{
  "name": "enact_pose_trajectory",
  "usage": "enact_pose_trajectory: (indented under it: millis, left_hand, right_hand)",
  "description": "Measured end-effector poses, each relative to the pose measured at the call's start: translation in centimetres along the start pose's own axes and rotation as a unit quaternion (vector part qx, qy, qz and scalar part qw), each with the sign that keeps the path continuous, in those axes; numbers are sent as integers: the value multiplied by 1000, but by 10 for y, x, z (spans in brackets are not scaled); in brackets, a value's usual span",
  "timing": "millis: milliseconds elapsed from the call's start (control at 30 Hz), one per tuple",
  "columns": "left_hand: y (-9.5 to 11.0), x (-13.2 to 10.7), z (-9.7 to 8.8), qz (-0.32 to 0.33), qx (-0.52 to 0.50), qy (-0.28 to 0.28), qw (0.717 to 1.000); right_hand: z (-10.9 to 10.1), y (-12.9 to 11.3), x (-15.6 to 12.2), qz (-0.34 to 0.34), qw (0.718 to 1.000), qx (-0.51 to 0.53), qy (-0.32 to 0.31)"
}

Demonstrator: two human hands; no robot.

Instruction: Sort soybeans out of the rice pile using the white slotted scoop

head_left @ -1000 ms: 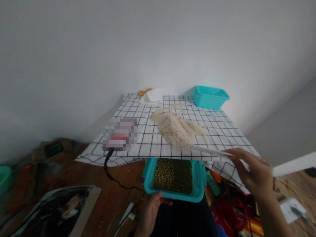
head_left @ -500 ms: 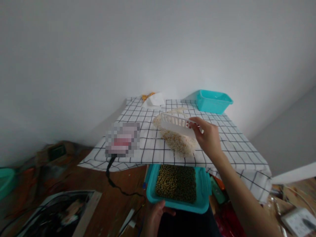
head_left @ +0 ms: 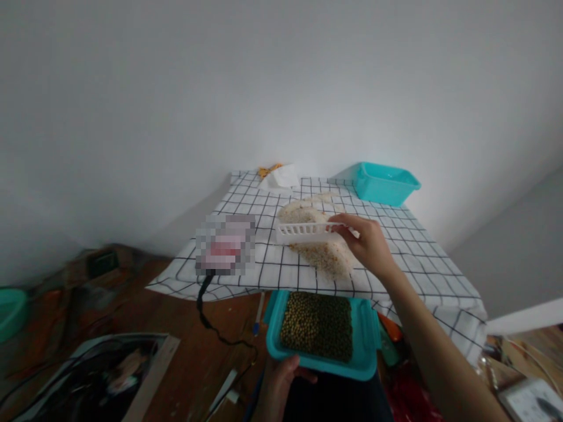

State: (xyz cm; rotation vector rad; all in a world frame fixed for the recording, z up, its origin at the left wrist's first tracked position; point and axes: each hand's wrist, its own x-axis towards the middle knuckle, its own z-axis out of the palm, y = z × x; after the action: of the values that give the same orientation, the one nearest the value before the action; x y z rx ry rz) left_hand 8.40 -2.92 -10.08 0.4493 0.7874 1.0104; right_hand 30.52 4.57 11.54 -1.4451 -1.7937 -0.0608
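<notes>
My right hand (head_left: 367, 243) is closed on a white slotted plastic tray (head_left: 303, 232) and holds it level just above a pile of pale grain (head_left: 323, 252) spread on the checked tablecloth (head_left: 409, 252). My left hand (head_left: 281, 384) grips the near edge of a turquoise tray (head_left: 365, 337) filled with green beans (head_left: 317, 326), held below the table's front edge.
A second turquoise tub (head_left: 385, 183) stands at the table's far right corner. White tissue (head_left: 281, 176) lies at the far edge. A blurred device (head_left: 225, 245) with a black cable (head_left: 211, 322) sits on the left. Clutter covers the wooden floor.
My right hand brought the white slotted tray from the table's right front edge to over the grain pile, then lowered and levelled it. The bean tray stayed put.
</notes>
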Motion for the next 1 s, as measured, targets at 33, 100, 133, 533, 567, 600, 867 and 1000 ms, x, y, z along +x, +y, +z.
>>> enact_pose_trajectory:
  millis: [33, 100, 133, 533, 567, 600, 867, 1000]
  left_hand:
    - [0, 0, 0, 1, -1, 1, 1000]
    - [0, 1, -1, 2, -2, 4, 1000]
    - [0, 1, -1, 2, -3, 4, 1000]
    - [9, -7, 13, 14, 19, 15, 1000]
    - [11, -8, 14, 14, 23, 20, 999]
    - [14, -9, 15, 15, 26, 26, 999]
    - [43, -25, 4, 19, 33, 93, 995]
    - [51, -30, 2, 3, 12, 131, 991]
  right_hand:
    - [-1, 1, -1, 2, 1000, 12, -3]
    - [-3, 3, -3, 12, 999, 32, -8]
    - [-4, 4, -4, 17, 999, 40, -10]
    - [-6, 7, -9, 31, 995, 90, 19]
    - [-5, 4, -8, 27, 995, 96, 15]
    - [-4, 2, -8, 22, 995, 102, 11]
    - [-3, -18, -21, 3, 995, 92, 24]
    - [-5, -36, -33, -6, 996, 21, 92]
